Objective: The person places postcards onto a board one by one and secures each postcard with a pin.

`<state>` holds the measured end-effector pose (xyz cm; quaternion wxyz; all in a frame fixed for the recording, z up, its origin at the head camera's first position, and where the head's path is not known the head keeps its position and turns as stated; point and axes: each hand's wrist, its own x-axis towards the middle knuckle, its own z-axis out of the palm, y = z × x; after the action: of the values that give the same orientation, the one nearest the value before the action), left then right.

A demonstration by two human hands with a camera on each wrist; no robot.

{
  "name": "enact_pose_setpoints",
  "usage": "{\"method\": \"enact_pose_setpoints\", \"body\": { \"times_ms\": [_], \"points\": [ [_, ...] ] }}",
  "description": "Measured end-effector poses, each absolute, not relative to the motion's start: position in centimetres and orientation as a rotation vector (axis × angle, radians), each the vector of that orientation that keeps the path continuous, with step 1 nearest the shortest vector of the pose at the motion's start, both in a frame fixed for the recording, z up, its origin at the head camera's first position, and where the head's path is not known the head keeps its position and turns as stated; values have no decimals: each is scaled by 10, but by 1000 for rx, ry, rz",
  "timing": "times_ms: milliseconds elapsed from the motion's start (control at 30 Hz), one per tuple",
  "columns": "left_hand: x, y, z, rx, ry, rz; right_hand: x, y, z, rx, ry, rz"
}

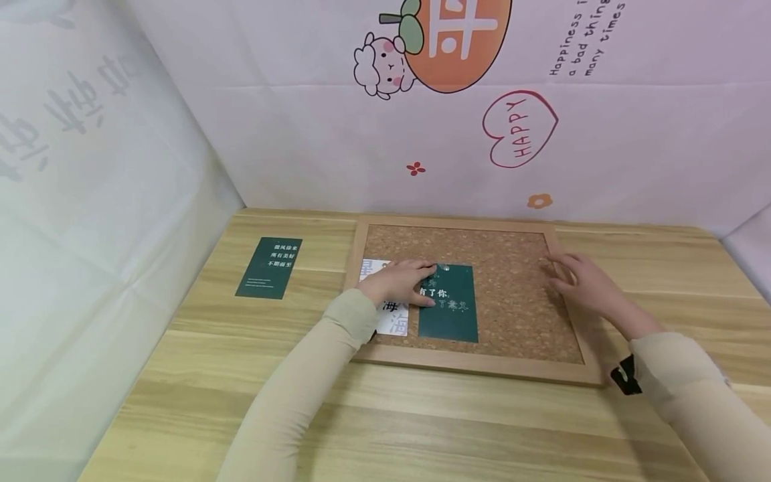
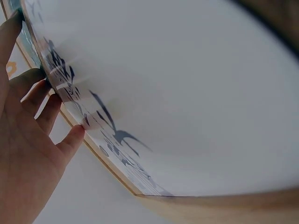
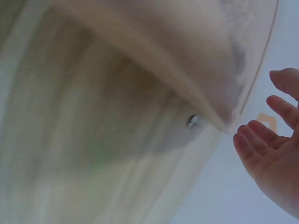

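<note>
A wood-framed cork board point(image 1: 518, 294) lies on the table. My left hand point(image 1: 400, 281) rests over its left half, fingertips touching a dark green card point(image 1: 448, 325) with white lettering. Partly beneath that hand is a white card point(image 1: 397, 326) with black and grey characters. In the left wrist view the white card point(image 2: 117, 130) fills much of the picture beside the spread fingers. At the board's right frame, my right hand point(image 1: 581, 284) holds nothing, its fingers loosely bent. Whether the right fingertips touch the board cannot be told.
Another green card point(image 1: 269, 268) lies on the table point(image 1: 199, 375) left of the board. A small shiny thing point(image 3: 192, 121) sits beside the board in the right wrist view. White printed cloth point(image 1: 301, 134) stands behind the table, with plain-looking cloth point(image 1: 120, 221) at the left.
</note>
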<state>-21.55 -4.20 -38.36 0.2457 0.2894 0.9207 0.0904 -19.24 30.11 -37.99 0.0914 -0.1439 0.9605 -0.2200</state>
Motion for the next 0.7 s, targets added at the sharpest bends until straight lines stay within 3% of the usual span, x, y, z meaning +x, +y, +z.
{"method": "enact_pose_setpoints", "body": {
  "times_ms": [700],
  "points": [
    [-216,-42,-386,777,2512,263,-187,315,-411,-446,2940,-699]
  ]
}}
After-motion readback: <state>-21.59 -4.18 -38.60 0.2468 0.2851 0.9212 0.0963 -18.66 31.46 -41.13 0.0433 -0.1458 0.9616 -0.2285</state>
